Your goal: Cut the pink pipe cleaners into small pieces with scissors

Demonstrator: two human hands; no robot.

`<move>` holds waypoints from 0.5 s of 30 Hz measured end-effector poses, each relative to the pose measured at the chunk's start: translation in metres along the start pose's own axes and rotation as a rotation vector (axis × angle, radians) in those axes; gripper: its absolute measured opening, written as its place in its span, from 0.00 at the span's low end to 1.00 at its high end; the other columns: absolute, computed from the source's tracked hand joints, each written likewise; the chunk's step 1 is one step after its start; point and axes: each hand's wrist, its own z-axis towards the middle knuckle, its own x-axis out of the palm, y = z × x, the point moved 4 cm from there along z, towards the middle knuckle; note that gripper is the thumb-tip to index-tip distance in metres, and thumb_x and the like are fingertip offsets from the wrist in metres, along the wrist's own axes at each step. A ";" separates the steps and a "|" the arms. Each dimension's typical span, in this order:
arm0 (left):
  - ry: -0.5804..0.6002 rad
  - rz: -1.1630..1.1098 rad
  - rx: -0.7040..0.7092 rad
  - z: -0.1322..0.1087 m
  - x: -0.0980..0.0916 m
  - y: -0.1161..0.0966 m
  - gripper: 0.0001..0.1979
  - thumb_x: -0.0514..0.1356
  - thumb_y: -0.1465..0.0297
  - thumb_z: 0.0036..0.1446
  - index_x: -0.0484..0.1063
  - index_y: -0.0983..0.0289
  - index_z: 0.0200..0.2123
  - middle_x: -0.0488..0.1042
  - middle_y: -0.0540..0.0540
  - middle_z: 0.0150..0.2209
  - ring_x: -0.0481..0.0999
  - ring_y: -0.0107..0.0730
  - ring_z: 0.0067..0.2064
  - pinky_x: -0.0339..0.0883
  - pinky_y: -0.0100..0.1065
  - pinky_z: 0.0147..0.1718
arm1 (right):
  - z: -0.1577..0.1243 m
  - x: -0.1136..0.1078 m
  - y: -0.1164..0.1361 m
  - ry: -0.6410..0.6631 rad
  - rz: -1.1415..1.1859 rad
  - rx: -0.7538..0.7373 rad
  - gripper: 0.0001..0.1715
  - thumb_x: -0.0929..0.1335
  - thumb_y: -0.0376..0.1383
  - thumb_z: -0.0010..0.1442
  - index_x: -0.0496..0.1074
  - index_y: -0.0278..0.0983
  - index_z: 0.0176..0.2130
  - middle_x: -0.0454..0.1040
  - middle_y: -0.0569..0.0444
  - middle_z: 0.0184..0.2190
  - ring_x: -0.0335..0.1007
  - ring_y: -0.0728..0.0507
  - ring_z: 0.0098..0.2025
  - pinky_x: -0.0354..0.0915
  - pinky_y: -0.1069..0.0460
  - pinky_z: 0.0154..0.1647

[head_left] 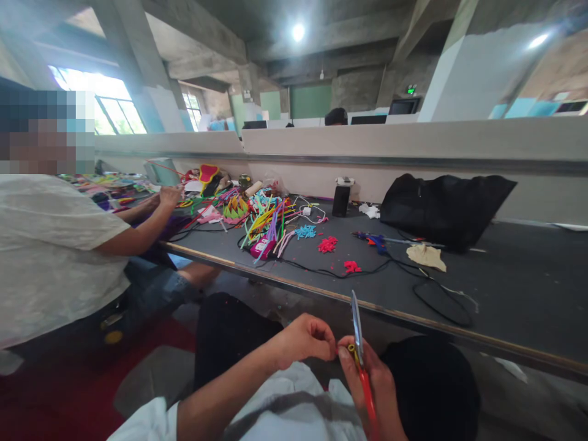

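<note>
In the lower middle of the head view, above my lap, my two hands are close together. My left hand (309, 340) is closed in a pinch, its fingertips almost touching those of the other hand; what they grip is too small to make out. My right hand (374, 373) is closed around scissors (366, 386) with red handles, blades pointing up. A small yellow curl (351, 348) shows by its thumb and fingertips. On the table ahead lie small heaps of red pieces (327, 245), more red pieces (352, 266) and blue pieces (305, 231).
Bundled colourful pipe cleaners (271, 220) lie beside a magenta packet (263, 247). Black cables (316, 270) cross the dark table (519, 288). A black bag (441, 211), a cream cloth (426, 256) and a black box (340, 201) stand or lie behind. At left another person (59, 251) works.
</note>
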 end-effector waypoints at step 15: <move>-0.328 1.287 0.875 -0.019 0.025 -0.024 0.03 0.57 0.76 0.49 0.70 0.64 0.28 0.71 0.53 0.27 0.64 0.30 0.30 0.51 0.35 0.32 | -0.002 0.006 -0.018 0.014 0.143 0.218 0.24 0.60 0.52 0.63 0.71 0.36 0.33 0.72 0.53 0.24 0.67 0.47 0.25 0.64 0.55 0.28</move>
